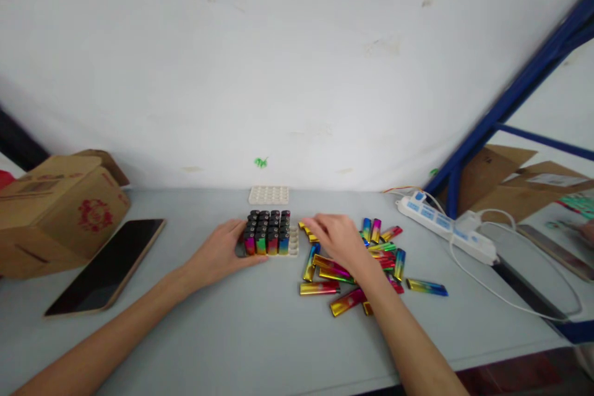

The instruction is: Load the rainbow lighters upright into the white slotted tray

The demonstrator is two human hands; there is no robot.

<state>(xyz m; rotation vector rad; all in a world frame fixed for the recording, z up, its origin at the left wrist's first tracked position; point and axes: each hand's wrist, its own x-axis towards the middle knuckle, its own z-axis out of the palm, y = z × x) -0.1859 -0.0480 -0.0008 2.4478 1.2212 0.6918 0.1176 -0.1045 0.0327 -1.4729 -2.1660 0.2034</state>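
Observation:
A white holder tray [293,241] sits mid-table, filled with several upright rainbow-coloured lighters [268,234] with black tops. My left hand [221,253] rests against the tray's left front corner, fingers touching it. To the right lies a loose pile of rainbow lighters [366,266] flat on the table. My right hand [341,240] hovers over the pile's left part, fingers curled down over a lighter; whether it grips one is hidden. A second, empty white tray [268,195] lies behind by the wall.
A cardboard box [55,204] and a dark phone [109,263] lie at the left. A white power strip [445,226] with its cable runs at the right, beside a blue frame [505,99] and more cardboard. Another person's hand [588,232] shows at the far right edge.

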